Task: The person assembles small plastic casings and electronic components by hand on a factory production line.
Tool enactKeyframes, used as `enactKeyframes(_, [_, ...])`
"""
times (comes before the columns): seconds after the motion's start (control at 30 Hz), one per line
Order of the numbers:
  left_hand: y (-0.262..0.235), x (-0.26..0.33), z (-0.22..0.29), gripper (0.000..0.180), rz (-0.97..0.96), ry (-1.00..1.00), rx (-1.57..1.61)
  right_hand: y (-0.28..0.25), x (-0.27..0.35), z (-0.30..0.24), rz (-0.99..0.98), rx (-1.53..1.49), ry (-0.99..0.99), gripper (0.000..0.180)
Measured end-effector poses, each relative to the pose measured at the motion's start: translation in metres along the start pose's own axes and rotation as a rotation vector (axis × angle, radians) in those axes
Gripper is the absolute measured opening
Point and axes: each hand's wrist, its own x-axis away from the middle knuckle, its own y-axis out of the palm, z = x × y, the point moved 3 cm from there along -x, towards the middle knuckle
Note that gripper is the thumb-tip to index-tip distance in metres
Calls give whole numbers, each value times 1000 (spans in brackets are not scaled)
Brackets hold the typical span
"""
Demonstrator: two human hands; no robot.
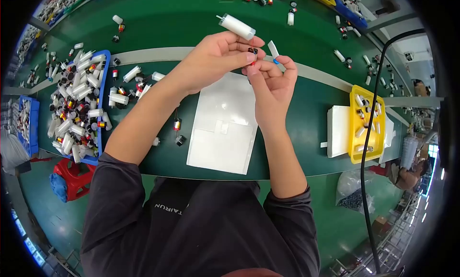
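Both hands meet above the far end of a white board [221, 150] lying on the green table. My left hand [211, 56] is closed, holding a white cylinder with a clear end [237, 27] between its fingers. Its thumb and fingertip also pinch a small black-and-red part [252, 51]. Thumb and index finger of my right hand [273, 85] are closed on the lower red end of that same part. A thin white strip with a blue end [273, 49] sticks up by the right fingers; how it is held is partly hidden.
At the left, a blue bin [106, 68] overflows with white cylinders and small parts. More loose pieces [119, 99] lie beside it. A yellow tray [355, 152] with some parts stands at the right, near a white stack [338, 132]. A black cable [365, 181] hangs in front.
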Motion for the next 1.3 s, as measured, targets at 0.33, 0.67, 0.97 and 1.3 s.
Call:
enactKeyframes(0.33, [-5, 3, 4, 36, 47, 61, -68, -17, -7, -27, 74, 144, -438, 10])
enactKeyframes(0.67, [6, 1, -9, 33, 20, 99, -225, -14, -9, -22, -48, -49, 87, 7])
enactKeyframes(0.97, [7, 6, -6, 32, 25, 120, -264, -11, -7, -15, 33, 1, -12, 8])
enactKeyframes(1.3, [6, 6, -7, 32, -22, 23, -112, -23, -11, -12, 52, 85, 83, 16])
